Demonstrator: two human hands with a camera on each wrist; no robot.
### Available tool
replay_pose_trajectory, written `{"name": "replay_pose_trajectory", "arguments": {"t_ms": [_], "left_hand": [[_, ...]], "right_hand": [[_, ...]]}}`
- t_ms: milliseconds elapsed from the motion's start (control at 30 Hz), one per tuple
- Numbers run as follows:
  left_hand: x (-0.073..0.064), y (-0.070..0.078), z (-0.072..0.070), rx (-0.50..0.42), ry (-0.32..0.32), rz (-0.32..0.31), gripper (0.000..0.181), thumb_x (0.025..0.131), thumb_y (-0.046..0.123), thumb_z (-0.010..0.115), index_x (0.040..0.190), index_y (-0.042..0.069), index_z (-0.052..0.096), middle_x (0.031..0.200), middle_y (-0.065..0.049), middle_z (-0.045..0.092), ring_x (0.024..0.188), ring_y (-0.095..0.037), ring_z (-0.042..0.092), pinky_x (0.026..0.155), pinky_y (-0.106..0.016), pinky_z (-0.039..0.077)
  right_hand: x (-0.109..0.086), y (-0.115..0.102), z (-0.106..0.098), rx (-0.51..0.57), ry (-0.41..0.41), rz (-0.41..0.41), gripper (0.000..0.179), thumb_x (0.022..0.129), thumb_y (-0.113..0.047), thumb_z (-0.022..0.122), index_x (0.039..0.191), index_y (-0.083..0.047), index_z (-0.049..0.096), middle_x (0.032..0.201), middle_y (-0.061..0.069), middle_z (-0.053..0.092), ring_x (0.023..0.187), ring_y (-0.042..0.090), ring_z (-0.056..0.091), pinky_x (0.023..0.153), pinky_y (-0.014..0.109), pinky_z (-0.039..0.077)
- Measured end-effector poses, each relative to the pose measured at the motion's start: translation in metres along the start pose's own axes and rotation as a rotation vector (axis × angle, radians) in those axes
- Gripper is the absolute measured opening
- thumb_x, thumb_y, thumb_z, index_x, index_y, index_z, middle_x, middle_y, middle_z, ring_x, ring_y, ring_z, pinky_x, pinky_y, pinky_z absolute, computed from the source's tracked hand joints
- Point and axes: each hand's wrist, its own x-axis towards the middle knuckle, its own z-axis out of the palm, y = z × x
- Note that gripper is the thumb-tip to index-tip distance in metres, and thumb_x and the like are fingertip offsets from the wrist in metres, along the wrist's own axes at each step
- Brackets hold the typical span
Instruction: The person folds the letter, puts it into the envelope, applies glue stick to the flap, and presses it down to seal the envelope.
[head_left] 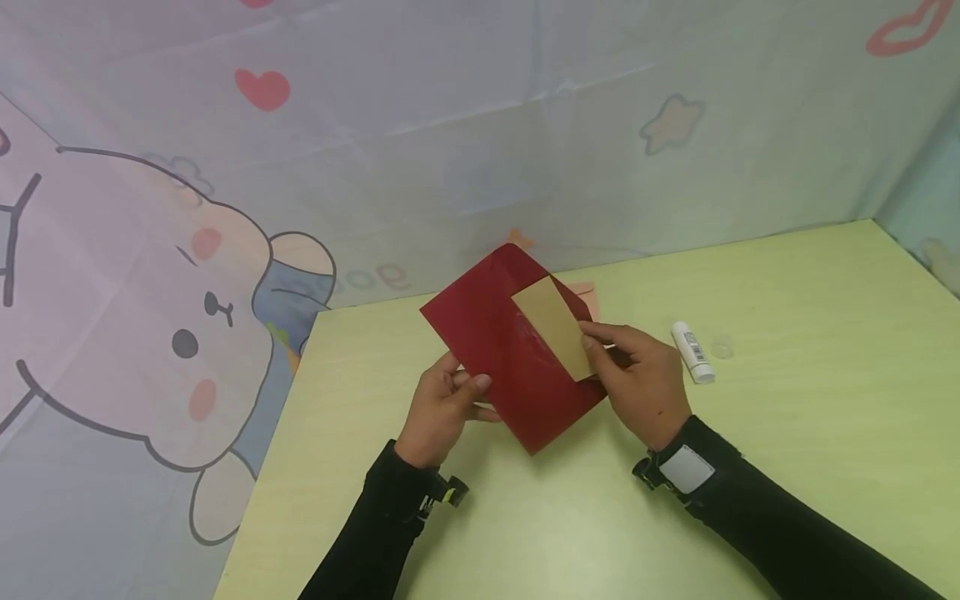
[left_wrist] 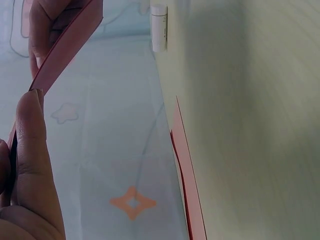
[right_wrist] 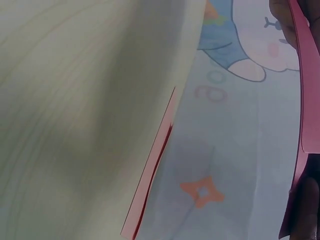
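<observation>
A dark red envelope (head_left: 487, 333) is held up over the table, tilted, with its broad face toward the head camera. My left hand (head_left: 442, 408) pinches its lower left edge, thumb in front and fingers behind. At the envelope's right side, my right hand (head_left: 645, 379) pinches a small tan card (head_left: 551, 325) between thumb and fingers. The card overlaps the red face in the head view. From the left wrist, the envelope (left_wrist: 67, 47) shows nearly edge-on, with a left finger (left_wrist: 35, 150) along it. In the right wrist view its pink-looking edge (right_wrist: 307, 85) runs down the right side.
A white glue stick (head_left: 692, 352) lies on the pale yellow table (head_left: 810, 433), with a small clear round piece (head_left: 722, 346) beside it. Behind the red envelope lies a pink envelope (head_left: 587, 298), partly hidden. A printed cloth (head_left: 465, 125) hangs along the table's back edge.
</observation>
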Motion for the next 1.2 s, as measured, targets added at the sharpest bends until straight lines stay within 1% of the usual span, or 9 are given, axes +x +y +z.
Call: {"name": "replay_pose_trajectory", "arguments": {"t_ms": [33, 100, 267, 400, 633, 900, 1000, 1100, 1200], "left_hand": [[-0.0002, 0.0004, 0.0001, -0.001, -0.001, 0.000, 0.050, 0.113, -0.003, 0.062, 0.162, 0.005, 0.054, 0.137, -0.032, 0.077, 0.094, -0.012, 0.086, 0.082, -0.036, 0.073], [-0.0007, 0.0011, 0.0003, -0.004, -0.003, 0.001, 0.050, 0.113, -0.003, 0.062, 0.162, 0.005, 0.054, 0.137, -0.033, 0.077, 0.094, -0.012, 0.086, 0.082, -0.036, 0.073], [-0.0014, 0.0005, 0.0000, 0.001, -0.007, 0.007, 0.050, 0.113, -0.003, 0.062, 0.162, 0.003, 0.053, 0.136, -0.032, 0.078, 0.095, -0.012, 0.086, 0.083, -0.036, 0.073], [-0.0014, -0.0006, -0.0001, 0.013, -0.010, 0.012, 0.050, 0.113, -0.003, 0.062, 0.162, 0.003, 0.053, 0.136, -0.032, 0.078, 0.095, -0.012, 0.086, 0.083, -0.037, 0.073], [-0.0016, 0.0006, 0.0016, 0.022, -0.018, 0.018, 0.050, 0.113, -0.004, 0.061, 0.162, 0.004, 0.053, 0.137, -0.035, 0.076, 0.095, -0.011, 0.086, 0.083, -0.038, 0.073], [-0.0023, 0.0000, 0.0023, 0.034, -0.022, 0.022, 0.050, 0.113, -0.003, 0.062, 0.161, 0.003, 0.053, 0.137, -0.034, 0.076, 0.096, -0.012, 0.086, 0.084, -0.037, 0.073], [-0.0029, 0.0006, 0.0031, 0.041, -0.015, 0.018, 0.049, 0.113, -0.003, 0.062, 0.161, 0.003, 0.054, 0.138, -0.033, 0.076, 0.096, -0.012, 0.086, 0.083, -0.036, 0.073], [-0.0034, 0.0014, 0.0044, 0.045, -0.011, 0.012, 0.048, 0.113, -0.003, 0.063, 0.160, 0.004, 0.055, 0.138, -0.033, 0.076, 0.096, -0.013, 0.086, 0.083, -0.036, 0.073], [-0.0039, 0.0017, 0.0053, 0.051, -0.010, 0.009, 0.048, 0.113, -0.003, 0.063, 0.160, 0.004, 0.055, 0.138, -0.032, 0.077, 0.098, -0.015, 0.086, 0.083, -0.037, 0.073]], "right_hand": [[-0.0002, 0.0001, 0.0004, -0.003, 0.000, -0.007, 0.030, 0.106, 0.000, 0.077, 0.134, -0.007, 0.084, 0.127, 0.017, 0.085, 0.094, -0.011, 0.071, 0.083, 0.002, 0.056], [-0.0007, 0.0001, 0.0012, -0.008, 0.000, -0.020, 0.030, 0.106, 0.000, 0.077, 0.134, -0.008, 0.084, 0.124, 0.017, 0.086, 0.094, -0.014, 0.067, 0.083, 0.002, 0.055], [-0.0016, -0.0005, 0.0025, -0.025, -0.009, -0.048, 0.031, 0.105, 0.001, 0.078, 0.134, -0.009, 0.084, 0.117, 0.015, 0.086, 0.092, -0.005, 0.069, 0.082, 0.002, 0.055], [-0.0024, -0.0014, 0.0034, -0.034, -0.024, -0.057, 0.032, 0.105, 0.000, 0.078, 0.135, -0.009, 0.084, 0.111, 0.014, 0.086, 0.088, 0.002, 0.069, 0.081, 0.002, 0.054], [-0.0038, -0.0018, 0.0044, -0.034, -0.044, -0.056, 0.031, 0.105, -0.001, 0.078, 0.134, -0.010, 0.084, 0.097, 0.010, 0.083, 0.081, 0.006, 0.067, 0.076, 0.006, 0.055], [-0.0060, -0.0037, 0.0047, -0.048, -0.094, -0.043, 0.031, 0.107, -0.002, 0.077, 0.136, -0.012, 0.084, 0.093, 0.006, 0.079, 0.082, 0.011, 0.067, 0.075, 0.011, 0.058], [-0.0066, -0.0040, 0.0049, -0.055, -0.119, -0.045, 0.032, 0.107, -0.002, 0.077, 0.137, -0.011, 0.083, 0.096, 0.008, 0.080, 0.084, 0.016, 0.069, 0.076, 0.013, 0.058], [-0.0073, -0.0038, 0.0050, -0.054, -0.148, -0.044, 0.033, 0.107, -0.003, 0.077, 0.139, -0.011, 0.082, 0.112, 0.011, 0.085, 0.093, 0.022, 0.076, 0.081, 0.015, 0.062], [-0.0079, -0.0036, 0.0053, -0.045, -0.176, -0.039, 0.034, 0.108, -0.003, 0.076, 0.140, -0.011, 0.081, 0.127, 0.013, 0.085, 0.103, 0.028, 0.081, 0.087, 0.027, 0.068]]}}
